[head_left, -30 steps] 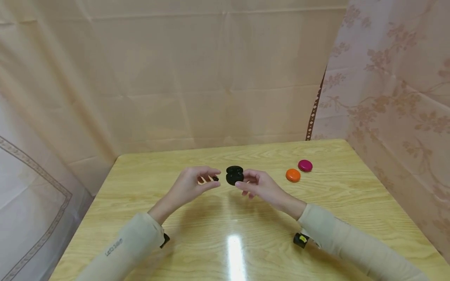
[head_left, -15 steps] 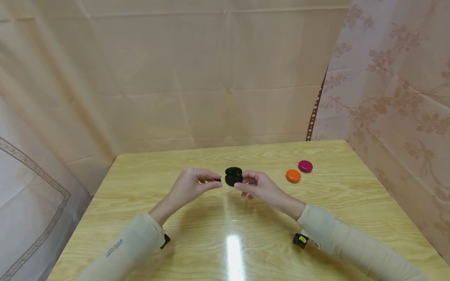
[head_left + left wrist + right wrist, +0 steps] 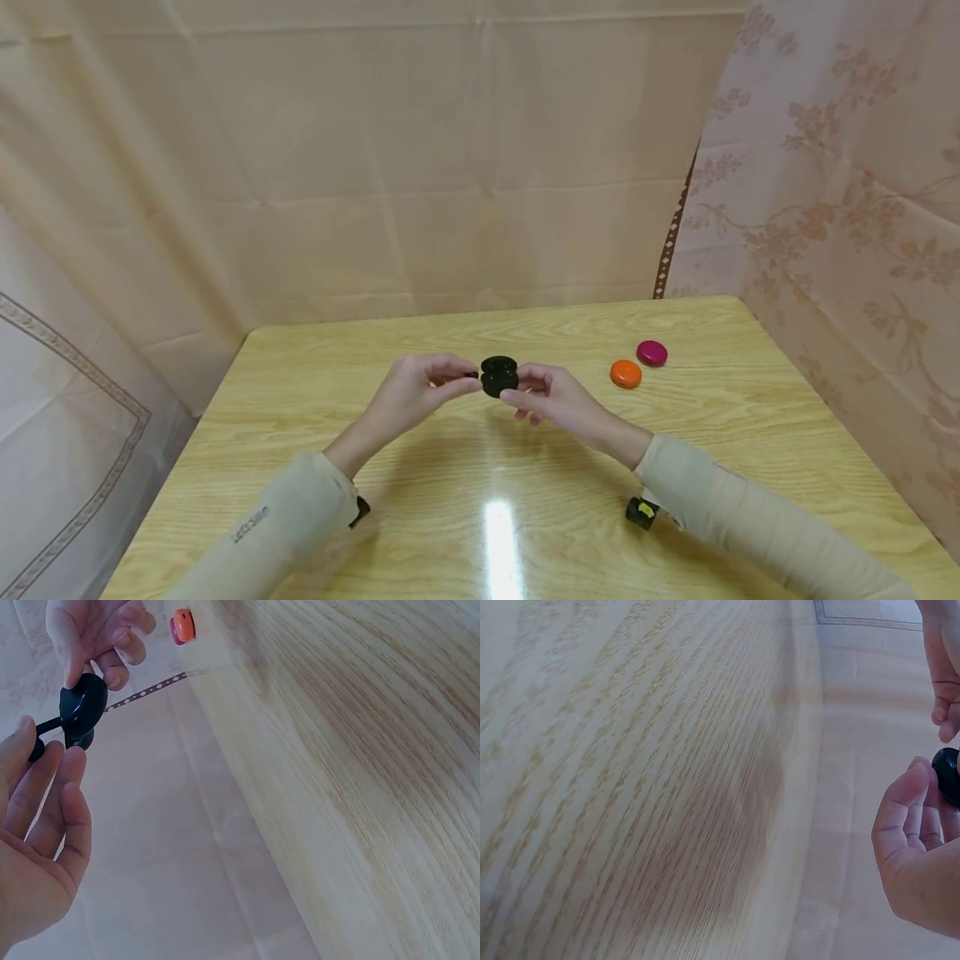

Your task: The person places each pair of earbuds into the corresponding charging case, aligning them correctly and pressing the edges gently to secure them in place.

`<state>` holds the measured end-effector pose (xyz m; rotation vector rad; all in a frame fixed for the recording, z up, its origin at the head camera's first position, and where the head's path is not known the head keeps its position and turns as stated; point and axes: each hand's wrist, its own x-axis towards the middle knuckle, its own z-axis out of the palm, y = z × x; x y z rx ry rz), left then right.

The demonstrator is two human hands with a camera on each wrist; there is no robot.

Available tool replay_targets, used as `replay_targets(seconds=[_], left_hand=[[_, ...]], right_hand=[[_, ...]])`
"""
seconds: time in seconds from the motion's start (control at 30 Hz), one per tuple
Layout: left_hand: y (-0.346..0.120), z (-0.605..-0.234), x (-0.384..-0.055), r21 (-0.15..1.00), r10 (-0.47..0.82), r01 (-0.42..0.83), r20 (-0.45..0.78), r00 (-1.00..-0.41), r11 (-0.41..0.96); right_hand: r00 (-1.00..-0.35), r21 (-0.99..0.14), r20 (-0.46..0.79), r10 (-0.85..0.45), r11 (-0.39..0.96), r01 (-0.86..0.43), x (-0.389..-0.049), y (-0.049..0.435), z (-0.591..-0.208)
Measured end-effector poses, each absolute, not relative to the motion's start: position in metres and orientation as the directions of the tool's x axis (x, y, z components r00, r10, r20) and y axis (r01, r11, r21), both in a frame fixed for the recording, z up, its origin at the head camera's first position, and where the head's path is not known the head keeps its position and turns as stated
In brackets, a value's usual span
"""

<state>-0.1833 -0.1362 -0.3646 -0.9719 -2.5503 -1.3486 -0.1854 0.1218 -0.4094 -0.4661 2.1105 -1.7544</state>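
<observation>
Over the middle of the table, my right hand (image 3: 551, 398) holds a black earbud case (image 3: 499, 379) by its right side, thumb in front. The case's lid stands raised in the head view. My left hand (image 3: 423, 385) pinches a small black earbud (image 3: 472, 375) between thumb and fingers, just left of the case. From the left wrist, the earbud (image 3: 46, 729) shows a short stem pointing at the case (image 3: 85, 703); I cannot tell whether they touch. The right wrist view catches only part of the case (image 3: 946, 774) at its edge. The inside of the case is too dark to make out.
An orange round case (image 3: 626, 374) and a magenta round case (image 3: 652, 353) lie side by side at the right rear of the wooden table (image 3: 337, 350). Cloth curtains (image 3: 360, 167) hang behind the table and along both sides.
My left hand has moved slightly right with the earbud, closer to the case; its thumb and fingers have drawn together on it. The right hand and case have stayed nearly still.
</observation>
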Motion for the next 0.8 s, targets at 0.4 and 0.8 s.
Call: replay_targets(seconds=[0.4,0.8], left_hand=[[-0.1354,-0.3631,-0.1874,0.695,0.448,0.596,0.419,-0.79,0.401],[-0.1339,-0.362,-0.1897,0.688,0.444,0.593,0.414,-0.795,0.419]], right_hand=[[-0.882,-0.984,-0.057,-0.469,0.174,-0.029,-0.1854,0.1209,-0.4084],[-0.876,-0.984,-0.05,-0.48,0.175,-0.039,-0.186,0.1198,-0.4079]])
